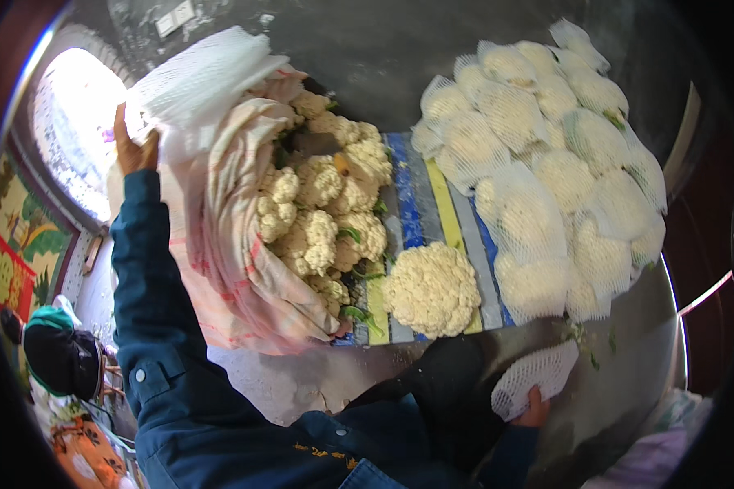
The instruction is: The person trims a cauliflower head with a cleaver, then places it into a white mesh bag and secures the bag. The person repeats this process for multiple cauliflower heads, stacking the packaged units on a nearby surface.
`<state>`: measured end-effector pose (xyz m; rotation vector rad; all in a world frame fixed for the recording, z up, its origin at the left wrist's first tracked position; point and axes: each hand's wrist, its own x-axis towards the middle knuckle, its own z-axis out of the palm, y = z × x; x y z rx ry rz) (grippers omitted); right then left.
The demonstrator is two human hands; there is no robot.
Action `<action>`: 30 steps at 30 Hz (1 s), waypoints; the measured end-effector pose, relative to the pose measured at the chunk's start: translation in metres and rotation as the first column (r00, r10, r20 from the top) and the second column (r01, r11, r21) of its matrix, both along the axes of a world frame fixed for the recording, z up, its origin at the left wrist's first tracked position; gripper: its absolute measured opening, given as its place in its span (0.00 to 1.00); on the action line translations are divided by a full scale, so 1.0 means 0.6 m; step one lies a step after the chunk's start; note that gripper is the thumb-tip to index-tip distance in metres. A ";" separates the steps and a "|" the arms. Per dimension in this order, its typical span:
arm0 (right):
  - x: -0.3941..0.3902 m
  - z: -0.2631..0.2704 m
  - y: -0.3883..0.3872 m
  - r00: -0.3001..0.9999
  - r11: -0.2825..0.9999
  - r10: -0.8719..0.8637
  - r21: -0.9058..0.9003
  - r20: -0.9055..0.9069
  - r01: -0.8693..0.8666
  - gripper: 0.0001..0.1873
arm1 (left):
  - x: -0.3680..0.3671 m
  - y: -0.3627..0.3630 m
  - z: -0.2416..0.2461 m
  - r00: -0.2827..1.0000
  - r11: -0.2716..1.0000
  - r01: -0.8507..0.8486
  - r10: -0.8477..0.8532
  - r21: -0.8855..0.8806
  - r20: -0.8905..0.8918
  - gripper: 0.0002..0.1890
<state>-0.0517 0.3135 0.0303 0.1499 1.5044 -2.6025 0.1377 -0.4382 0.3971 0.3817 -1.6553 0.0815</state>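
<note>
My left hand (pixel 137 140) is raised at the left, thumb and a finger apart, at the edge of a stack of white foam net sleeves (pixel 202 85); whether it grips one I cannot tell. The stack lies on a crumpled pink and white cloth (pixel 244 244). My right hand (pixel 532 409) holds an empty white foam net sleeve (pixel 535 379) low at the right. Between the hands, a single bare cauliflower (pixel 431 290) sits on a striped mat (pixel 411 202). Several bare cauliflowers (pixel 318 238) are heaped beside the cloth, with a dark flat blade with a brown handle (pixel 341 164) on them.
Many cauliflowers in foam nets (pixel 538 177) are piled on the right. Leaf scraps (pixel 578 336) lie on the floor below them. At the far left are a stool with a dark and green cover (pixel 64 354) and an orange patterned cloth (pixel 85 452).
</note>
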 end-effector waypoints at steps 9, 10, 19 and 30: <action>0.024 0.009 -0.030 0.997 0.998 0.058 0.014 -0.044 -0.057 0.23 | -0.025 0.463 -0.283 0.767 0.742 0.549 -0.630 0.386 0.119 0.20; 0.030 0.028 -0.045 0.995 0.997 0.078 0.032 -0.062 -0.076 0.23 | -0.060 0.520 -0.314 0.642 0.582 0.576 -0.757 0.574 0.124 0.19; 0.083 0.113 -0.097 0.884 0.873 0.466 0.184 -0.042 -0.451 0.17 | -0.200 0.748 -0.511 0.021 -0.675 0.106 -0.733 0.731 -0.680 0.32; 0.103 0.056 -0.094 0.832 0.810 0.552 0.199 0.062 -0.552 0.23 | -0.208 0.784 -0.547 0.268 -0.744 0.226 -0.573 0.629 -0.774 0.18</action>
